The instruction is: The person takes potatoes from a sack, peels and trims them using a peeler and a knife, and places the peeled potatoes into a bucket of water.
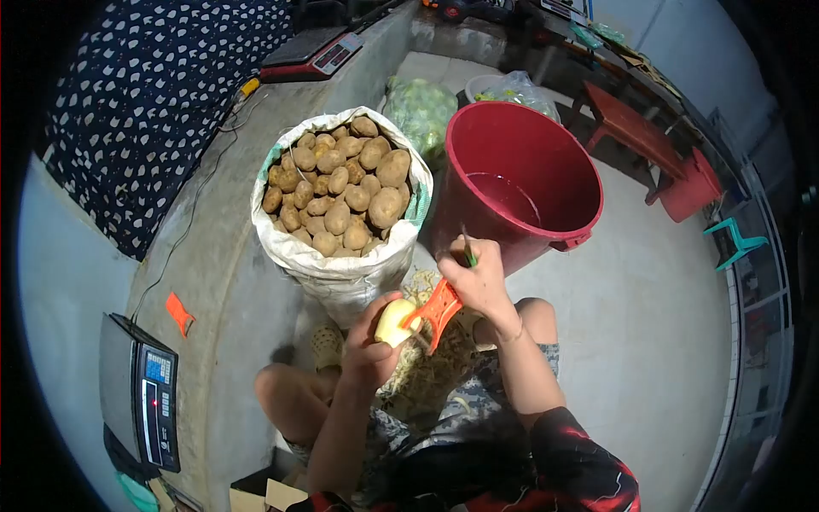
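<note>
My left hand [367,352] is wrapped round a peeled, pale yellow potato [394,322], held above my lap. In my right hand [482,277] is an orange peeler [441,309], its head right at the potato's side. A thin dark piece with a green part [469,254] also sticks up from the right fist; its kind I cannot make out. Beneath the hands, a heap of peelings [422,375] lies between my legs. Just ahead stands a white sack [341,277] full of unpeeled potatoes [338,218], its rim rolled down.
A large red bucket [550,162] with some liquid stands right of the sack. Behind are a bag of green produce [420,111] and a red bench [631,128]. A scale [158,405] and an orange piece [179,313] lie left, another scale [311,55] on the ledge.
</note>
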